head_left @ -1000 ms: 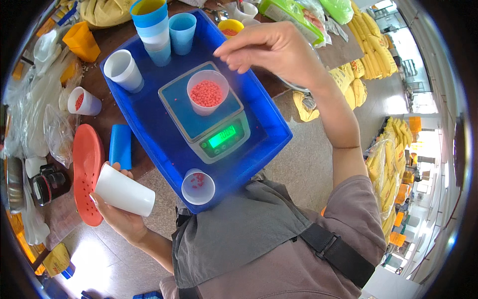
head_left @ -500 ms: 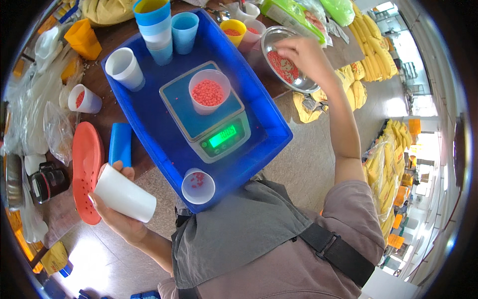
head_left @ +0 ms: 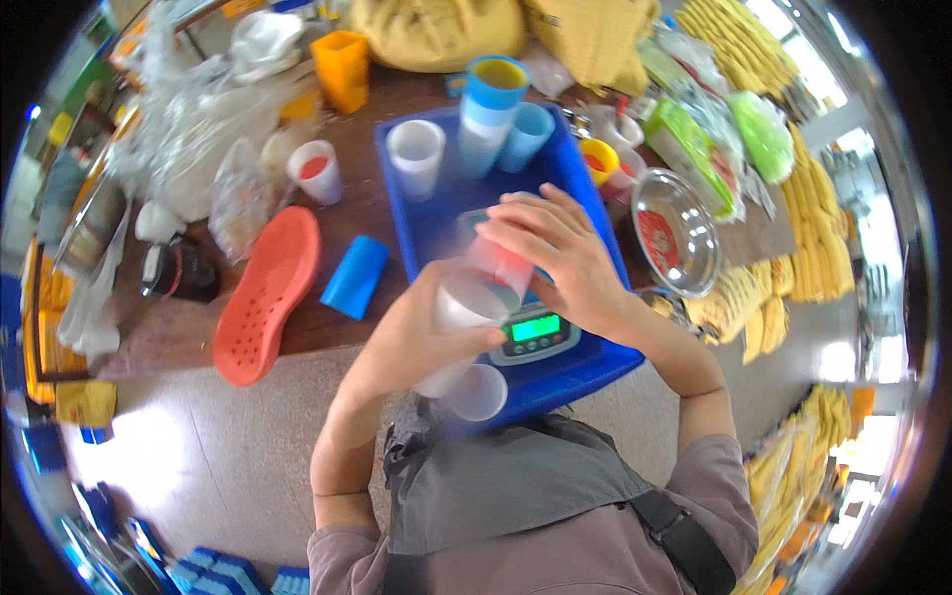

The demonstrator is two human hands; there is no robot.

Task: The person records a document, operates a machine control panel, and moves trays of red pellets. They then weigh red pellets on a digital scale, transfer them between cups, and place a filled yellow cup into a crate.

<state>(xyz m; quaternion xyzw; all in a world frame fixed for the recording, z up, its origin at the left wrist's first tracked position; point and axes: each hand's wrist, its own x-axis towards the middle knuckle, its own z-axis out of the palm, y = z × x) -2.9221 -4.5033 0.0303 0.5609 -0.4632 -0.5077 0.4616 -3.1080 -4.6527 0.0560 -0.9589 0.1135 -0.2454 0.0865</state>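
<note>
My left hand (head_left: 397, 342) grips a white cup (head_left: 448, 375), tilted with its mouth up and to the right. Above that mouth, my right hand (head_left: 565, 260) holds a translucent cup (head_left: 499, 260) tipped towards it, with pink-red pellets showing blurred inside. Partly behind my hands lies a digital scale (head_left: 555, 345) with a lit green display, inside a blue tray (head_left: 617, 369). Another translucent cup (head_left: 478, 393) stands at the tray's near end. A white cup (head_left: 416, 159) and stacked blue and white cups (head_left: 486, 119) are at its far end.
To the right is a metal bowl (head_left: 699, 223) of red pellets, near a yellow cup (head_left: 597, 162). On the left lie a red perforated plastic piece (head_left: 268, 297), a blue piece (head_left: 355, 278), a pellet cup (head_left: 315, 173) and plastic bags (head_left: 188, 129).
My right hand has left the metal bowl and lifted the pellet cup off the scale. My left hand has brought the white cup rightwards beneath it. The view has shifted.
</note>
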